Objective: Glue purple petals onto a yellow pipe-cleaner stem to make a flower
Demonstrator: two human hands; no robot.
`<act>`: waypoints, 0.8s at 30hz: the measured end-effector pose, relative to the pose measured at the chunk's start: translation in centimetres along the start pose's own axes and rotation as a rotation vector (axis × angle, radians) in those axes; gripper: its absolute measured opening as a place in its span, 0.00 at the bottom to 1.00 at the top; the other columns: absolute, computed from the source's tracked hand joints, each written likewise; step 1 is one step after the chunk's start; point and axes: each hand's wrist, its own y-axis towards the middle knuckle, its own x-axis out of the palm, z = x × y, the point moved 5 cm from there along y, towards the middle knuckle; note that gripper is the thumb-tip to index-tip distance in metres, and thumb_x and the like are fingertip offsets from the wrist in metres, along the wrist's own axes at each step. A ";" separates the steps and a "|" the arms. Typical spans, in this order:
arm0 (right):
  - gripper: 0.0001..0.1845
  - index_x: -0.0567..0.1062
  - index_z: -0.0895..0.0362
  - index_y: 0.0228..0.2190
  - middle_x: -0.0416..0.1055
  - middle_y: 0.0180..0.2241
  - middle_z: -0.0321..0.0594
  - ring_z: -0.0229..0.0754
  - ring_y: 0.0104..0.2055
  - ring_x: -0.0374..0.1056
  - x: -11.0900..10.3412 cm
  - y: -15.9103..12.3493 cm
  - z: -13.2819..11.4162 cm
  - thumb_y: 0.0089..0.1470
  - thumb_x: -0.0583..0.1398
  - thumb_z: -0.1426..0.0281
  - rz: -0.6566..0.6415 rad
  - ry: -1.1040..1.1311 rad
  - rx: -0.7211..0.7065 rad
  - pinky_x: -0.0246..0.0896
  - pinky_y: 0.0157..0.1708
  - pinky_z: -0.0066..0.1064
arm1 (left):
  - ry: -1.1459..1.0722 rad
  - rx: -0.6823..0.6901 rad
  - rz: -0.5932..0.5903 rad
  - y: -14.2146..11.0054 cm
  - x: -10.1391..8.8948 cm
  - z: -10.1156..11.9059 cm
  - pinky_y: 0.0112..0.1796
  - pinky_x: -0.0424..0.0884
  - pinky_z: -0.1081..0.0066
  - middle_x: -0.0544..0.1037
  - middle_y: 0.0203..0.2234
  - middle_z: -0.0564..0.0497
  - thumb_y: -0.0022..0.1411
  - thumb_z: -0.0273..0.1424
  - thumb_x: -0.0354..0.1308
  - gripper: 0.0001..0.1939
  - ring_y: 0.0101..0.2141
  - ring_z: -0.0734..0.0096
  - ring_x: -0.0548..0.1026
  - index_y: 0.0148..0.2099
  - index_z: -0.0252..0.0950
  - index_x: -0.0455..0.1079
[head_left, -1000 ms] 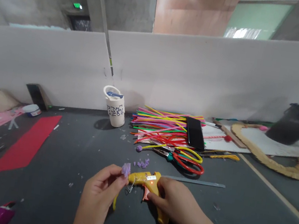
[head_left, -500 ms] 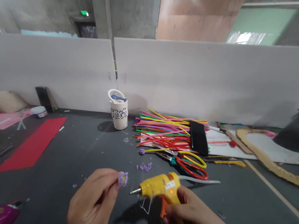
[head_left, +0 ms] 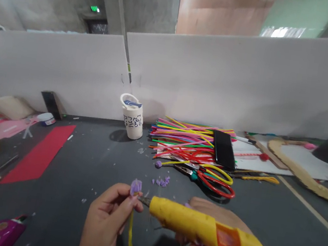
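My left hand (head_left: pixel 104 218) pinches a small purple paper flower (head_left: pixel 136 186) near its base, with its yellow stem (head_left: pixel 130 234) hanging below the fingers. My right hand (head_left: pixel 216 207) is wrapped round a yellow hot glue gun (head_left: pixel 183 219), lying mostly behind it. The gun's metal nozzle (head_left: pixel 144 201) points left and reaches the flower's base by my left fingertips; whether it touches is unclear. Small purple scraps (head_left: pixel 162 181) lie just beyond. Another purple flower head (head_left: pixel 158 164) on a yellow stem rests behind them.
Scissors with red handles (head_left: pixel 218 187) and a yellow-handled tool (head_left: pixel 224 173) lie beyond my right hand. Behind are colourful craft stems (head_left: pixel 186 136), a black phone (head_left: pixel 224 150) and a white cup (head_left: pixel 132 122). Red paper (head_left: pixel 42 152) and a purple bottle (head_left: pixel 5 232) are at left.
My right hand has turned the glue gun and brought its nozzle left to the flower. My left hand has tipped the flower upright, so its yellow stem now shows below.
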 end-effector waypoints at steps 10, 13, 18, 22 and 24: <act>0.10 0.74 0.47 0.28 0.71 0.21 0.36 0.43 0.22 0.69 0.3 0.1 0.6 0.60 0.57 0.62 0.045 -0.071 -0.084 0.67 0.23 0.33 | 0.040 -0.028 0.011 0.0 0.0 -0.6 0.20 0.61 0.82 0.76 0.19 0.53 0.50 0.35 0.69 0.07 0.18 0.81 0.63 0.27 0.37 0.78; 0.11 0.72 0.49 0.26 0.71 0.23 0.35 0.40 0.22 0.69 -0.2 0.5 0.4 0.59 0.57 0.62 0.014 -0.046 -0.102 0.65 0.20 0.29 | -0.013 -0.083 0.030 0.4 -0.1 -0.5 0.17 0.54 0.84 0.76 0.19 0.53 0.49 0.36 0.70 0.09 0.15 0.87 0.56 0.31 0.36 0.79; 0.08 0.69 0.53 0.29 0.72 0.26 0.37 0.38 0.25 0.69 0.1 -0.2 2.4 0.60 0.55 0.68 0.043 -0.089 -0.172 0.67 0.24 0.26 | -0.006 -0.041 0.095 0.6 -0.4 0.0 0.17 0.56 0.84 0.75 0.21 0.53 0.47 0.37 0.71 0.11 0.16 0.86 0.60 0.31 0.36 0.80; 0.04 0.68 0.53 0.33 0.72 0.33 0.42 0.41 0.32 0.72 0.5 -0.9 3.0 0.60 0.55 0.69 0.044 -0.207 -0.170 0.70 0.29 0.27 | 0.138 0.042 0.146 -0.1 -0.7 0.4 0.16 0.57 0.81 0.70 0.15 0.56 0.46 0.38 0.71 0.11 0.16 0.81 0.62 0.30 0.37 0.80; 0.04 0.69 0.55 0.34 0.73 0.34 0.43 0.41 0.32 0.72 0.7 -1.0 2.5 0.60 0.55 0.69 -0.002 -0.238 -0.162 0.71 0.29 0.27 | 0.244 0.120 0.162 -0.5 -0.6 0.9 0.16 0.58 0.80 0.71 0.16 0.56 0.46 0.36 0.70 0.08 0.16 0.79 0.62 0.27 0.38 0.79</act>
